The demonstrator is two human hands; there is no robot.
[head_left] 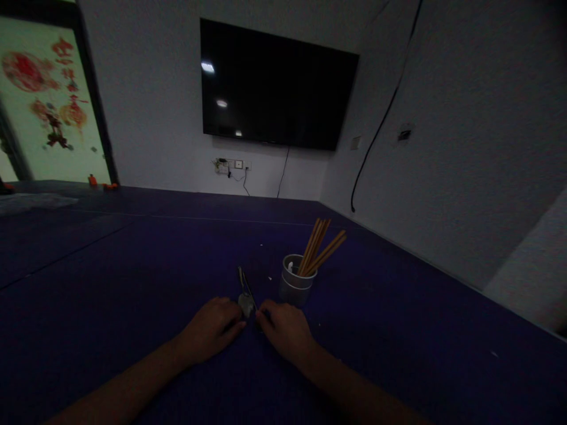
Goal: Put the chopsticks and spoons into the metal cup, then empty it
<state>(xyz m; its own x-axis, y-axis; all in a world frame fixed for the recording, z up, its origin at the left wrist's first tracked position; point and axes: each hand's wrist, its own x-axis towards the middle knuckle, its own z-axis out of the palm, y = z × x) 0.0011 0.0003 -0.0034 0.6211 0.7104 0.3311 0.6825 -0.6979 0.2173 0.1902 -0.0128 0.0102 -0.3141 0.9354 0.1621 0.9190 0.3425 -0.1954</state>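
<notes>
1. My right hand [286,333] is just beside the gray cup [295,290]. If I swing it out fast, I think I could bump the cup and tip it over.
2. The wooden chopsticks [315,248] poke up high and lean over to the right. That could make the cup easier to tip, and they could spill out.
3. The shiny spoon [246,305] lies on the purple surface [168,260], in front of me and left of the cup. It looks smooth, so it could slip if I only get its edge.
4. A thin dark piece [250,290] is right next to the spoon. If I push one, the other might slide too. It is dim here, so I could grab the wrong one.
5. My two hands are apart, with a small gap between them. My left hand [215,330] is half curled, its fingertips at the spoon's round end. My right fingers bend in by the thin piece's near end. I can't tell if either hand is pinching tight.
</notes>
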